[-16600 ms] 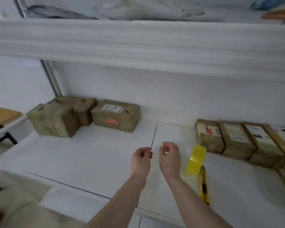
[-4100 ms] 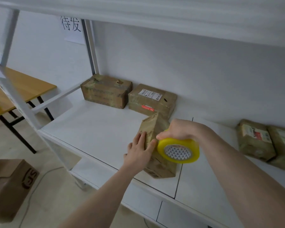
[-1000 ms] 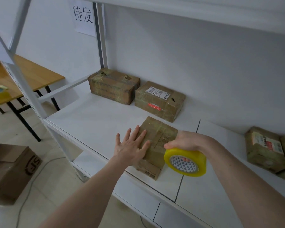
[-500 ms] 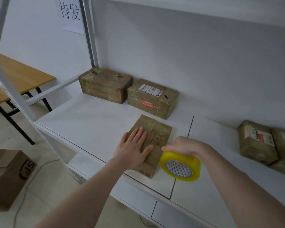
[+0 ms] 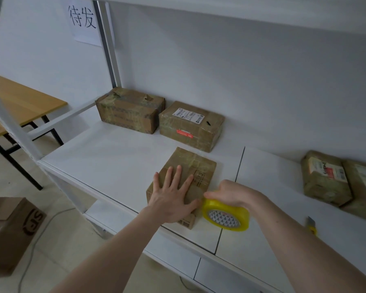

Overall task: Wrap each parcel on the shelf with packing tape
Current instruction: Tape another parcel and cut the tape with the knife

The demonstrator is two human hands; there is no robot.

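- The left hand [image 5: 171, 197] lies flat with fingers spread on top of the cardboard parcel [image 5: 184, 182], pressing it down on the shelf [image 5: 114, 166]. It grips nothing.
- The right hand [image 5: 230, 192] is curled over the yellow tape roll [image 5: 225, 214] and holds it just right of the left hand, touching the parcel's near corner.
- The parcel sits close to the shelf's front edge, under the left hand. A hard pull on the tape could drag it off the edge.
- If the flat hand slips, the parcel could turn and the tape would go on crooked or wrinkled.
- The sticky tape could catch the left thumb, which is right beside the roll.
- A yellow box cutter [image 5: 312, 226] lies to the right of the right arm. An elbow could knock it down.
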